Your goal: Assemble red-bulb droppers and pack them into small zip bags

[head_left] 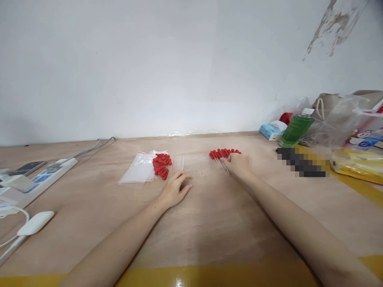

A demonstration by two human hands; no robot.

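Observation:
My left hand [176,189] rests on the table with thumb and fingers apart, holding nothing. Just beyond its fingertips lies a row of clear glass tubes [194,165]. A heap of loose red rubber bulbs [161,164] sits to the left of the tubes, at the edge of some clear plastic bags [139,169]. To the right is a row of droppers [220,157], glass tubes with red bulbs on their far ends. My right hand [238,164] is over the right part of this row, fingers curled in on a dropper; its fingertips are partly hidden.
A white power strip [44,183] with plugs and cables runs along the left side. At the right stand a green bottle [296,128], a blue tissue pack [272,130] and several plastic bags [335,119]. The wall [149,71] closes off the table's far edge.

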